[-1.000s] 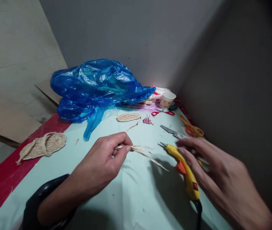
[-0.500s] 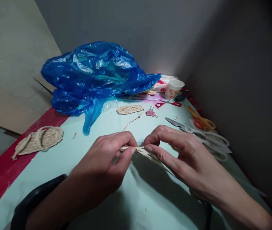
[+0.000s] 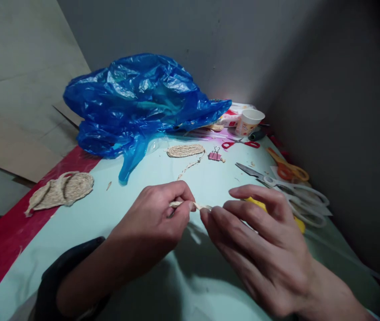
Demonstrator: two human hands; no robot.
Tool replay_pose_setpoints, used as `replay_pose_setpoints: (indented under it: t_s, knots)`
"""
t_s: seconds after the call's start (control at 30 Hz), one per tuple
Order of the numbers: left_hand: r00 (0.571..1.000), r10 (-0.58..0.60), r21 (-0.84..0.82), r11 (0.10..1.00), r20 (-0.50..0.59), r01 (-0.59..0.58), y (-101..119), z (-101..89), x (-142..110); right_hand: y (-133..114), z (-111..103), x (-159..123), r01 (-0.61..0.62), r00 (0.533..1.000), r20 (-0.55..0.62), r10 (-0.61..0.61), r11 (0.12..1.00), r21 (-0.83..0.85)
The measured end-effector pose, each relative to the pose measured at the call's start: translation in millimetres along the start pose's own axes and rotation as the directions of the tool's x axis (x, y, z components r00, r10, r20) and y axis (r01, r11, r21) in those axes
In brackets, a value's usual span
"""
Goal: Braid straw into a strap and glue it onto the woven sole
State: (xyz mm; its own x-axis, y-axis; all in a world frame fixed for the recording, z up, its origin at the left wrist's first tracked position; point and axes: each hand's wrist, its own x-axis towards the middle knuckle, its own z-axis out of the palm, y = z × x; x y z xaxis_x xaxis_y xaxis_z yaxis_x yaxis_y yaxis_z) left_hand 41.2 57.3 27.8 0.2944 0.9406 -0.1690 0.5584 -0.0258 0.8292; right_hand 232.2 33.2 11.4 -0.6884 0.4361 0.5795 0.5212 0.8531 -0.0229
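My left hand [image 3: 156, 218] is closed, pinching one end of a pale straw strand [image 3: 200, 206] above the mint-green table cover [image 3: 149, 178]. My right hand [image 3: 259, 243] meets it from the right, thumb and fingers pinched on the same strand. The two hands almost touch. A yellow glue gun [image 3: 276, 213] lies on the table behind my right hand, mostly hidden by it.
A crumpled blue plastic bag [image 3: 136, 102] fills the back left. A small woven straw sandal [image 3: 61, 191] lies on the red edge. A woven oval sole [image 3: 185, 150], pink binder clip [image 3: 215, 155], paper cup [image 3: 249, 121] and three pairs of scissors [image 3: 290, 191] lie beyond. A grey wall stands close on the right.
My right hand left the yellow glue gun, came over to the strand and pinched it beside my left hand. The loose strand end is now hidden under my right hand.
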Motion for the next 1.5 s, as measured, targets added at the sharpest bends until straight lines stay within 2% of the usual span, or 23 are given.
replay_pose_setpoints:
  t_s: [0.23, 0.53, 0.8, 0.87, 0.97, 1.07, 1.2, 1.3, 1.4, 1.5]
  knots:
    - [0.996, -0.052, -0.240, 0.968, 0.076, 0.069, 2, -5.3, 2, 10, 1, -6, 0.035, 0.999, -0.027, -0.037, 0.995, -0.091]
    - [0.998, -0.017, -0.308, 0.951, 0.054, 0.033, 1, -7.8, 3, 12, -1, -9, 0.031, 0.999, -0.035, -0.035, 0.992, -0.119]
    - [0.998, -0.011, -0.296, 0.955, 0.059, 0.028, 4, -6.0, 1, 10, -1, -2, 0.026, 0.995, -0.089, -0.041, 0.987, -0.161]
    - [0.999, -0.002, -0.250, 0.968, 0.042, 0.013, 3, -4.1, 0, 10, 3, -1, -0.013, 0.994, -0.111, -0.002, 0.990, -0.139]
    - [0.998, 0.060, -0.124, 0.991, 0.001, -0.059, 2, 0.1, -1, 9, 9, 0, -0.145, 0.983, -0.122, 0.139, 0.989, -0.038]
    - [0.974, 0.211, 0.036, 0.977, -0.087, -0.209, -1, 5.5, -2, 6, 10, 2, -0.330, 0.936, -0.069, 0.344, 0.931, 0.158]
    - [0.896, 0.407, 0.191, 0.907, -0.178, -0.374, -5, 11.9, -3, 3, 8, 4, -0.506, 0.845, 0.035, 0.534, 0.775, 0.378]
    - [0.851, 0.497, 0.245, 0.858, -0.172, -0.451, -7, 15.0, -2, 5, 6, 3, -0.578, 0.791, 0.115, 0.601, 0.672, 0.463]
    - [0.814, 0.555, 0.274, 0.820, -0.171, -0.502, -10, 16.7, -1, 7, 5, 4, -0.621, 0.755, 0.171, 0.632, 0.608, 0.494]
    - [0.805, 0.572, 0.275, 0.809, -0.161, -0.520, -11, 16.8, 0, 7, 5, 4, -0.648, 0.727, 0.213, 0.653, 0.549, 0.528]
